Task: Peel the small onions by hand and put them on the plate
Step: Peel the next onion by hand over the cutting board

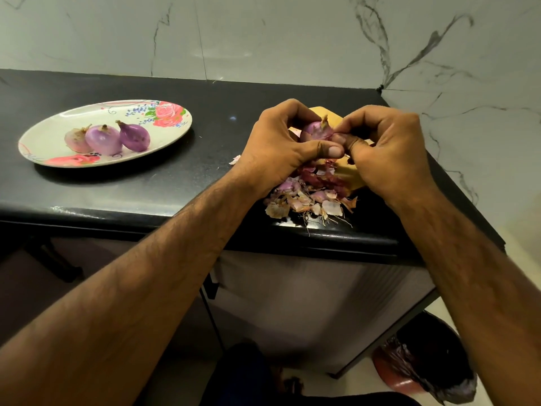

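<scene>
Black counter [205, 177] has bare surface between its front edge and the floral plate [49, 128], which holds three peeled onions [104, 139]. Right of the plate, left hand [278, 136] and right hand [389, 153] together pinch a small onion [317, 131] above a peel pile [307, 197].

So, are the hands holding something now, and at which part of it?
Yes, one small onion. The left hand grips its left side and the right hand pinches its right side.
</scene>
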